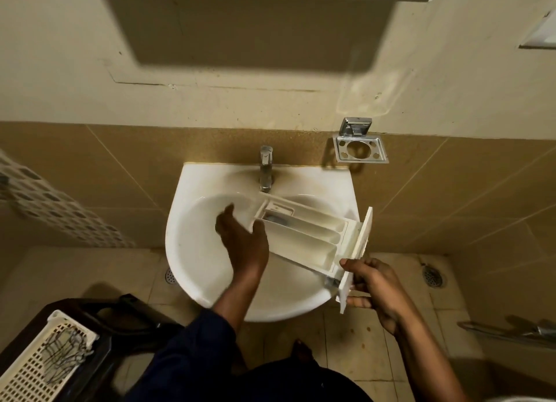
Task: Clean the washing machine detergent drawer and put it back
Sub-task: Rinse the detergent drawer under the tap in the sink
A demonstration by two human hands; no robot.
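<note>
The detergent drawer is held slantwise over the white wash basin, compartments facing up. Its far end sits just below the tap and its front panel juts past the basin's right rim. The right hand grips that panel at its lower end, thumb on the inner face and fingers curled behind. The left hand lies at the drawer's left end with fingers stretched out over the bowl. It looks open and holds nothing, the thumb seemingly resting against the drawer's corner, though blur there leaves the contact uncertain.

No water shows at the tap, so the step in hand looks like the rinse being set up. To do it well:

- Let the right hand carry the weight by the panel, which gives the firmest purchase.
- Free the left hand to open the tap, then rub each compartment in turn.
- The rear compartment holds something dark, perhaps residue, and probably needs the most attention.
- Tilt the far end down towards the bowl so that dirty water runs into the basin, not off the panel onto the floor.
- Wet plastic turns slippery, so a tighter hold is wise once the water runs.
</note>
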